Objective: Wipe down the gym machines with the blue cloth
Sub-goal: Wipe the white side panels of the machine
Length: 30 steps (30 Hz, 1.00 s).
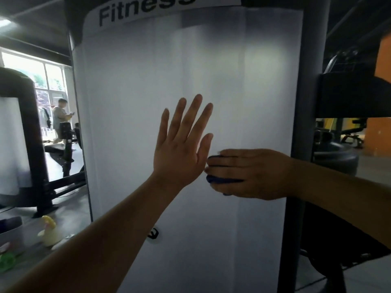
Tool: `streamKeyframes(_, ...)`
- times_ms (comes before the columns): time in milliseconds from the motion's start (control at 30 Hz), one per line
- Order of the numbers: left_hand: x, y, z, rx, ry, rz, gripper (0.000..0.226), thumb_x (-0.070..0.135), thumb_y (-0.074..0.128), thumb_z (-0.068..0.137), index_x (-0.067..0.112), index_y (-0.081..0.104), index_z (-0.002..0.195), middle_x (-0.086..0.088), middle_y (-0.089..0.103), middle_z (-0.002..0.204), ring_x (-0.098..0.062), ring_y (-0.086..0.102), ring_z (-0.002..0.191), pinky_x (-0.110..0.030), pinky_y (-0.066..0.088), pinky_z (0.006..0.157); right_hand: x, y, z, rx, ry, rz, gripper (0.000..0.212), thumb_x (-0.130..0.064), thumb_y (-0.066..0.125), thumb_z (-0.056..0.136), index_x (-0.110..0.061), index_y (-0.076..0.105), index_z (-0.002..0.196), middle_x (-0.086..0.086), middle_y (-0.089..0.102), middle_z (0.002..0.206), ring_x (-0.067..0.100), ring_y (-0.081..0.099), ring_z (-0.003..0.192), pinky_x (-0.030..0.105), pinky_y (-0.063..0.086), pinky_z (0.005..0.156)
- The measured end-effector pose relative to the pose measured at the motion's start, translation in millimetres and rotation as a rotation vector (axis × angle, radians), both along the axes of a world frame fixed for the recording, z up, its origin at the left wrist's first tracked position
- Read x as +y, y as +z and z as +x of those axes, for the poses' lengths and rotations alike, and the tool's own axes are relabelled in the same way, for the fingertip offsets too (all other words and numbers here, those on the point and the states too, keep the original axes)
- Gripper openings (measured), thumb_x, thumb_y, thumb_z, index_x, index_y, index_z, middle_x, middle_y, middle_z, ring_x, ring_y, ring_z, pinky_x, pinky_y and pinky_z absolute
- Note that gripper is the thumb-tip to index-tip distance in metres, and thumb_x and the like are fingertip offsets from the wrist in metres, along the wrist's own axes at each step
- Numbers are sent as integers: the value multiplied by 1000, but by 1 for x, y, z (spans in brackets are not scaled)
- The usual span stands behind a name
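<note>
**Two Hands on the Big White Panel**

The left hand point(179, 149) is open. Its fingers are straight and spread, and they point up to 12 o'clock. It lies flat on the white panel point(211, 70) of the gym machine.

Just beside it, at its 3 o'clock, is the right hand point(254, 174). This hand is flat too, with straight fingers that point to 9 o'clock. It presses the blue cloth point(220, 180) on the panel. Most of the cloth hides under the hand. A bit pokes out at the fingertips and at the hand's 6 o'clock side.

At the panel's 12 o'clock edge is the black word "Fitness" point(146, 7). A dark post point(313, 81) runs along its 3 o'clock side.

At 8 o'clock in the picture sit a yellow thing point(49, 231) and a green thing point(7, 261), too blurry to tell.

Farther back, at 9 o'clock, stands another black machine point(27, 134). Behind it a person point(60, 117) stands by a bright window point(31, 70). Far off at 3 o'clock is an orange wall point(380, 102).
</note>
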State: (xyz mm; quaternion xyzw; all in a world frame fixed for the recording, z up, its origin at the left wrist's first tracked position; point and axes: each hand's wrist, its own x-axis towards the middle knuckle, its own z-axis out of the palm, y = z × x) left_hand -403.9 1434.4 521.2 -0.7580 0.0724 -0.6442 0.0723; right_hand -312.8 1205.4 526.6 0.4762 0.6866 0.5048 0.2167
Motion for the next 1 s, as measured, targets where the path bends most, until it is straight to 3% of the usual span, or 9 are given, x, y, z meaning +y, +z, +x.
streamKeyframes(100,2,-3,3,11,-6,4,57,35,41,119,19,29,172,-6,17,182,-28,9,170,-61,17,133,-4,43,9,59,29,234,41,-25,63,112,-6,64,148,21,56,158,38,49,151,55,39,125)
streamKeyframes(200,0,-1,2,12,-2,-5,58,36,42,118,19,29,172,-6,18,182,-28,9,170,-61,17,134,1,35,5,197,18,393,41,-29,61,113,-4,65,145,23,56,156,41,48,151,57,38,126)
streamKeyframes(300,-2,-3,2,14,30,-2,58,36,40,119,19,29,172,-5,17,182,-28,7,170,-61,18,133,2,-11,2,129,20,205,42,-37,62,112,-8,68,143,19,58,155,40,48,151,55,38,126)
streamKeyframes(400,-2,-3,2,16,37,-8,58,34,40,118,19,29,172,-5,16,182,-27,7,170,-61,18,133,-6,-10,7,-14,42,-28,43,-28,69,108,-10,65,147,15,57,158,36,50,151,52,41,125)
streamKeyframes(533,-3,-1,1,36,30,-9,59,33,44,117,17,30,172,-7,17,182,-28,6,170,-62,16,133,-10,47,16,68,71,241,39,-21,60,113,-1,64,146,25,56,156,42,52,148,59,44,121)
streamKeyframes(633,-4,-2,-1,39,34,-17,59,34,44,117,17,29,172,-7,17,182,-27,5,170,-62,15,133,-4,39,12,138,78,368,37,-15,61,112,2,64,144,28,56,154,47,51,147,61,43,121)
streamKeyframes(767,-5,-2,-2,42,44,-17,58,34,39,118,18,29,172,-6,16,182,-27,5,170,-61,15,133,-8,-14,12,38,35,58,40,-18,50,113,-8,62,151,19,53,160,41,43,154,52,28,131)
streamKeyframes(833,-6,-2,-3,42,53,-17,58,34,39,118,19,29,172,-5,16,182,-27,6,170,-61,16,133,-14,-1,13,13,49,-14,41,-22,51,115,-9,61,152,17,50,163,37,42,156,51,31,131)
streamKeyframes(1000,-8,-1,-3,51,46,-24,58,34,42,117,18,32,172,-7,19,182,-28,8,170,-62,16,133,-18,51,7,181,108,360,36,-21,57,115,-1,66,144,24,56,156,41,50,149,55,39,126)
